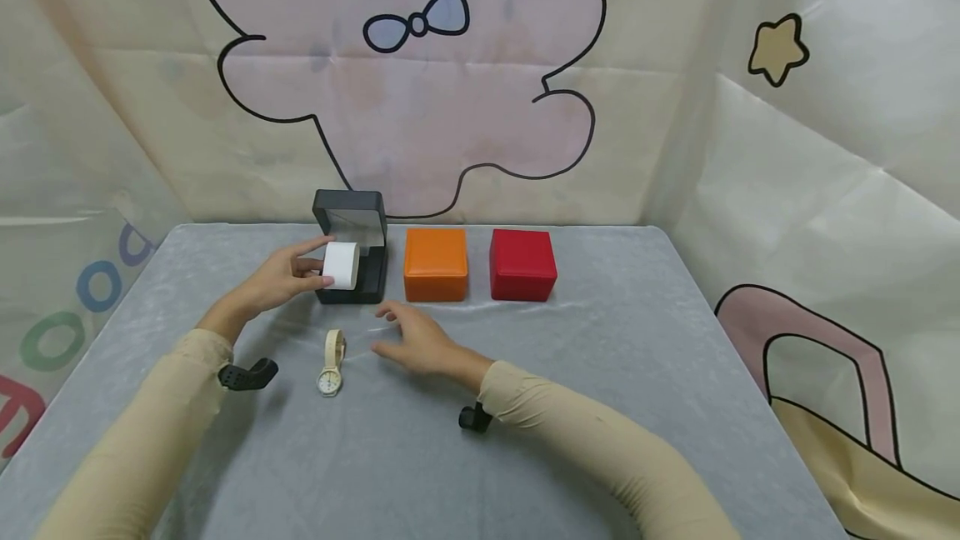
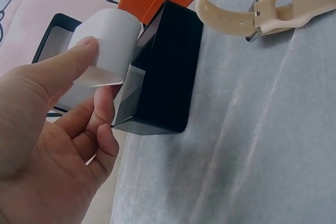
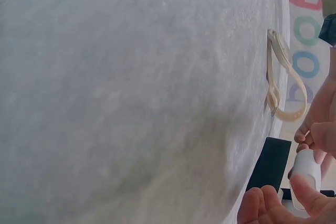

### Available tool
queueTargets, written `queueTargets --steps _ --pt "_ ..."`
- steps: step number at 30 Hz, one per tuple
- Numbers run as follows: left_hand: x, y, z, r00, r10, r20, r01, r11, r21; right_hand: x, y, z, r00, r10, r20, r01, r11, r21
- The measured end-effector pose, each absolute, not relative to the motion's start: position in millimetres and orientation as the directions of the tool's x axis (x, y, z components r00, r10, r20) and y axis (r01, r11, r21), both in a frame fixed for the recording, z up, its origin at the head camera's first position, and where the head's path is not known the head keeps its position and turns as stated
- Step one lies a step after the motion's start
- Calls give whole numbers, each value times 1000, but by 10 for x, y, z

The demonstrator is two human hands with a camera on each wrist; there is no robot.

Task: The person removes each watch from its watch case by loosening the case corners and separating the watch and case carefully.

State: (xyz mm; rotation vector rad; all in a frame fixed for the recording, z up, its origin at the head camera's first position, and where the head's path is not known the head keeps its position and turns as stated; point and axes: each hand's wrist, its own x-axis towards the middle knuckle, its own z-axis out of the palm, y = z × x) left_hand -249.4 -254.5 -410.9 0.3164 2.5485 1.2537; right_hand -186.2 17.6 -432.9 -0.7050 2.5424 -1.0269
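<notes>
A white watch cushion (image 1: 342, 265) is pinched by my left hand (image 1: 281, 280), with the thumb on one face in the left wrist view. The cushion is at the mouth of a black watch box (image 1: 372, 275), whose lid (image 1: 349, 213) stands raised and shows a grey lining. My right hand (image 1: 420, 342) hovers to the right of the box's front, fingers loosely bent and holding nothing. Between the two hands lies a cream wristwatch (image 1: 330, 363), its strap buckled in a loop and its round dial toward the front.
An orange box (image 1: 436, 265) sits right of the black one, and a red box (image 1: 522, 265) farther right; both have lids down. All stand near the back edge of the grey cloth-covered table (image 1: 600, 332). A printed curtain (image 1: 465, 123) hangs behind.
</notes>
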Motion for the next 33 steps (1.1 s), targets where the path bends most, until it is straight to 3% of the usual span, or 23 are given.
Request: queueTargets --steps 33 --pt "-2643 -2440 -4206 -931 339 -134 127 646 753 -1918 577 -4324 -843 -528 -105 -284 603 -745"
